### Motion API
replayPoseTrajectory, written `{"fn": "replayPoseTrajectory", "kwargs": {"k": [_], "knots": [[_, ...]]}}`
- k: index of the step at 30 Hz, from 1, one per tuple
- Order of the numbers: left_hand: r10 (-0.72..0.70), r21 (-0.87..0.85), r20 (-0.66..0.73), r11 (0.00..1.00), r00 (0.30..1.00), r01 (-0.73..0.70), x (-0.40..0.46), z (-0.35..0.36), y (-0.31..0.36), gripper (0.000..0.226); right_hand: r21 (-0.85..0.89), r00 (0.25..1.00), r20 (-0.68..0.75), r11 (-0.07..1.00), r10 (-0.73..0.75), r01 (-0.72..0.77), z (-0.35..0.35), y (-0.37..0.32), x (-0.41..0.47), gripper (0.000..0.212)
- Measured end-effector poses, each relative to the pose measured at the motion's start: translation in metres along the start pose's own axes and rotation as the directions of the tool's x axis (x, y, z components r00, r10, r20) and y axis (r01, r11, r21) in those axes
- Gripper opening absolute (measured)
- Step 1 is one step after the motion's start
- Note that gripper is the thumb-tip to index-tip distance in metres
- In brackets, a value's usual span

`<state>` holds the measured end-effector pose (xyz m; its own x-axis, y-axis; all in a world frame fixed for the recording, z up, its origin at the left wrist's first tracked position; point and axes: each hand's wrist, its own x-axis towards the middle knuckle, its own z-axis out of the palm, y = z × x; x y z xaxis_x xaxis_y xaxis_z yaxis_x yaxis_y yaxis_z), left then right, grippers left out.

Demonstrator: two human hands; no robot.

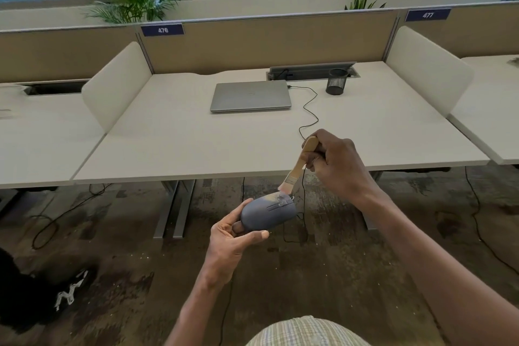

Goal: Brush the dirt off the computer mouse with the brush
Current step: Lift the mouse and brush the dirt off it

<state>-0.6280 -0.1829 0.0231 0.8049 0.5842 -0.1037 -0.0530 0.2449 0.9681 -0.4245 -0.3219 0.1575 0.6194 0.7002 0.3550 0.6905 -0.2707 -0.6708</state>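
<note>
Your left hand (234,236) holds the grey computer mouse (268,212) in front of the bench (174,146), above the floor; grip: fingers and thumb wrapped round its rear end. Pale dust shows on the mouse's front, near the wheel. Your right hand (337,163) grips the wooden handle of the brush (297,167), bristles down, touching the mouse's front end. On the bench: closed laptop (250,95), black mesh pen cup (337,81).
</note>
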Motion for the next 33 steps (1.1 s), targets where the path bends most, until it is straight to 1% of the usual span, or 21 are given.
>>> {"fn": "replayPoseTrajectory", "kwargs": {"k": [2, 5, 7, 10, 12, 16, 20, 22, 25, 29, 33], "knots": [[0.005, -0.002, 0.005, 1.000, 1.000, -0.005, 0.000, 0.000, 0.000, 0.087, -0.027, 1.000, 0.031, 1.000, 0.001, -0.001, 0.002, 0.001, -0.001, 0.017], [0.001, -0.001, 0.010, 1.000, 1.000, -0.001, 0.000, 0.001, 0.000, 0.086, -0.078, 1.000, 0.000, 0.997, 0.022, -0.022, 0.002, 0.004, -0.002, 0.014], [-0.005, -0.001, 0.003, 1.000, 1.000, 0.005, 0.000, 0.001, 0.000, 0.085, -0.063, 0.999, -0.029, 0.998, 0.026, -0.028, -0.001, 0.003, -0.004, 0.012], [-0.002, -0.001, 0.009, 1.000, 1.000, 0.002, 0.000, 0.000, -0.001, 0.085, -0.047, 1.000, -0.001, 0.999, -0.001, 0.001, -0.002, -0.003, -0.006, 0.012], [0.000, -0.003, 0.023, 1.000, 1.000, 0.000, 0.001, 0.000, -0.002, 0.085, -0.062, 1.000, 0.019, 0.998, -0.011, 0.013, 0.001, -0.004, -0.007, 0.013], [0.003, -0.006, 0.024, 1.000, 1.000, -0.002, -0.001, 0.001, -0.002, 0.085, -0.095, 1.000, -0.003, 0.995, -0.009, 0.009, 0.001, -0.002, -0.008, 0.013], [0.004, -0.008, 0.017, 1.000, 1.000, -0.003, -0.001, 0.001, -0.001, 0.085, -0.044, 0.999, 0.029, 0.998, -0.039, 0.040, -0.005, -0.009, -0.014, 0.014], [0.005, -0.006, 0.018, 1.000, 1.000, -0.005, -0.001, 0.001, 0.000, 0.084, -0.066, 0.996, 0.059, 0.995, -0.068, 0.072, -0.002, -0.012, -0.015, 0.016], [0.005, -0.008, 0.026, 1.000, 1.000, -0.005, -0.002, 0.003, 0.000, 0.083, -0.123, 0.994, 0.037, 0.987, -0.102, 0.106, 0.003, -0.011, -0.014, 0.017], [0.001, -0.018, 0.030, 1.000, 1.000, 0.000, -0.004, 0.002, 0.000, 0.086, -0.085, 0.996, -0.017, 0.993, -0.087, 0.086, -0.002, -0.013, -0.015, 0.015], [0.001, -0.019, 0.029, 1.000, 1.000, 0.000, -0.004, 0.002, 0.000, 0.088, -0.085, 0.996, 0.028, 0.992, -0.089, 0.091, -0.005, -0.015, -0.018, 0.016]]}}
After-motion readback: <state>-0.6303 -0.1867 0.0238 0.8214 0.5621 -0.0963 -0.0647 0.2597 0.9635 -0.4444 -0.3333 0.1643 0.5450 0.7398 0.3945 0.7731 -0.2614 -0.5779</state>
